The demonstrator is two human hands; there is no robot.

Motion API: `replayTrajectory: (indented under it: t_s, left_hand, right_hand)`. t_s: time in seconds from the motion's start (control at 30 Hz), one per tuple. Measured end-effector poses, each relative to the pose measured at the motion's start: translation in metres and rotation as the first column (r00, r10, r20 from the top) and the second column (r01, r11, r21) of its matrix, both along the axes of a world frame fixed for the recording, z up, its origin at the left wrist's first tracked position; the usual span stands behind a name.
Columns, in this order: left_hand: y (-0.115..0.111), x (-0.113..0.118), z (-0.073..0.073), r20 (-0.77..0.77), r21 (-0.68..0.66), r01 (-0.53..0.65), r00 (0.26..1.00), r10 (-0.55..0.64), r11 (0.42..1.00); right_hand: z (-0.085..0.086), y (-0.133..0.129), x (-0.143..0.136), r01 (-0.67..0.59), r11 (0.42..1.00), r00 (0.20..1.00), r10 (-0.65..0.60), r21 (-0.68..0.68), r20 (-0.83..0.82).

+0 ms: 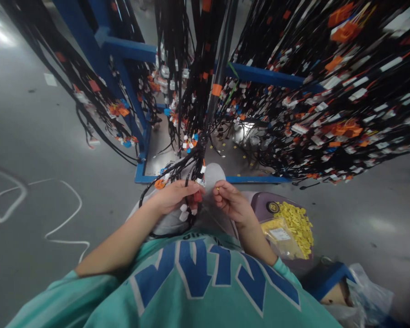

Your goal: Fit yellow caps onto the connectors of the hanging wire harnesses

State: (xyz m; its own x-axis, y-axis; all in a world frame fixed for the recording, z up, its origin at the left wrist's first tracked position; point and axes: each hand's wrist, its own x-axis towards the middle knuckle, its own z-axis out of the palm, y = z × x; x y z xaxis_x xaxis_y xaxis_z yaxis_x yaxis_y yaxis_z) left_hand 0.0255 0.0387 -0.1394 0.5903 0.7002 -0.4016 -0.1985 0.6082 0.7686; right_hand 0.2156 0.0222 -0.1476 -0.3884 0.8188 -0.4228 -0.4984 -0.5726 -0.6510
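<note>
My left hand (176, 196) is closed around the hanging end of a black wire harness (194, 159), thumb on top, close to a white connector (201, 181). A red connector (198, 197) shows just under its fingers, with white connectors (183, 214) dangling below. To the right, my right hand (233, 202) pinches a tiny yellow piece (217, 188) between thumb and fingertips, a short gap from the connectors. The yellow piece looks like those heaped at my right side, but its exact shape is too small to tell. An orange connector (160, 183) hangs left of my left hand.
A blue metal rack (259, 179) stands ahead, hung with dense harness bundles (328, 109). At my right, a purple-grey tray (259, 202) bears loose yellow pieces (299, 225), a clear bag (280, 234) and a black roll (273, 207). A white cord (66, 222) lies on the floor at left.
</note>
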Motion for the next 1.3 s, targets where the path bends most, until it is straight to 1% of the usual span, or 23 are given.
replayTrajectory:
  t_s: [0.07,0.2,0.3,0.43,0.57,0.7,0.87,0.97,1.13,1.3]
  left_hand:
    - [0.000,-0.001,0.002,0.080,-0.030,0.019,0.997,-0.017,0.999]
    - [-0.001,-0.004,0.007,0.249,-0.096,0.101,0.966,-0.074,0.990]
    - [-0.001,-0.001,0.010,0.306,-0.130,0.093,0.951,-0.049,0.987]
    - [-0.003,0.007,0.013,0.288,-0.178,0.011,0.957,0.042,0.984]
    - [-0.004,0.012,0.018,0.267,-0.253,-0.039,0.958,0.108,0.967]
    - [-0.004,0.015,0.020,0.286,-0.311,-0.066,0.945,0.160,0.948]
    - [-0.006,0.020,0.017,0.312,-0.350,-0.100,0.925,0.217,0.932]
    - [-0.007,0.023,0.016,0.317,-0.353,-0.108,0.921,0.228,0.929]
    - [-0.009,0.026,0.017,0.310,-0.365,-0.129,0.917,0.251,0.922]
    - [-0.010,0.028,0.015,0.309,-0.351,-0.140,0.916,0.255,0.926]
  right_hand:
    - [0.003,-0.002,-0.002,0.006,1.000,0.999,-0.007,0.025,0.041]
    - [0.012,-0.006,-0.005,0.028,0.997,0.994,-0.036,0.078,0.106]
    - [0.020,-0.009,-0.008,0.026,0.994,0.989,-0.042,0.111,0.144]
    - [0.028,-0.014,-0.012,0.050,0.982,0.982,-0.081,0.182,0.171]
    - [0.032,-0.017,-0.015,0.111,0.951,0.962,-0.176,0.290,0.209]
    - [0.031,-0.019,-0.019,0.170,0.919,0.915,-0.281,0.355,0.289]
    - [0.024,-0.020,-0.023,0.214,0.880,0.872,-0.368,0.425,0.324]
    - [0.021,-0.020,-0.024,0.214,0.852,0.843,-0.408,0.477,0.351]
    - [0.021,-0.021,-0.026,0.170,0.784,0.778,-0.478,0.597,0.406]
    - [0.023,-0.021,-0.028,0.131,0.759,0.742,-0.501,0.637,0.445]
